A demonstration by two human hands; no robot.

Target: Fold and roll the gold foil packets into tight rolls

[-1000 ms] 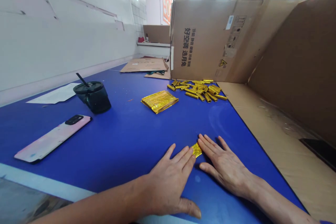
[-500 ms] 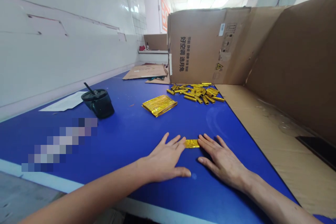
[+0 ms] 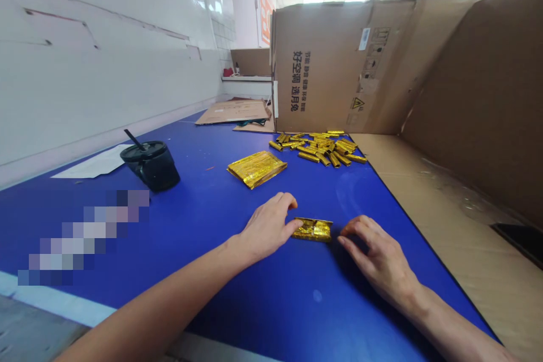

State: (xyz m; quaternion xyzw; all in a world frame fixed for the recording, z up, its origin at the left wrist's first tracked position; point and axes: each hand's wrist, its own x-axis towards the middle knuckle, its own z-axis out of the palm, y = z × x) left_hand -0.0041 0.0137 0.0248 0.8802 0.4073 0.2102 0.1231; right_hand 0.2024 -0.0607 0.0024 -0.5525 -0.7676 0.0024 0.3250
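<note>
A small gold foil piece [image 3: 314, 231], raised along its far edge, lies on the blue tabletop between my hands. My left hand [image 3: 269, 222] is at its left end, the thumb tip touching the foil. The left fingers curl above, with a gap between them and the thumb. Just right of the foil is my right hand [image 3: 375, 254], its fingers bent and the thumb close under the fingertips. I see nothing held in it, and it stands apart from the foil. Beyond my hands lies a flat stack of gold foil sheets [image 3: 257, 168].
Several gold foil tubes [image 3: 324, 150] are heaped by a large cardboard box [image 3: 331, 79]. On the left, a dark lidded cup [image 3: 153, 167] with a straw stands beside white paper [image 3: 91, 163]. Cardboard sheets [image 3: 233, 112] lie behind, and brown cardboard [image 3: 424, 192] borders the table's right side.
Both hands were lying flat on the ends of the foil strip. They have lifted and curled, the right moving off to the right. The foil now shows a raised edge.
</note>
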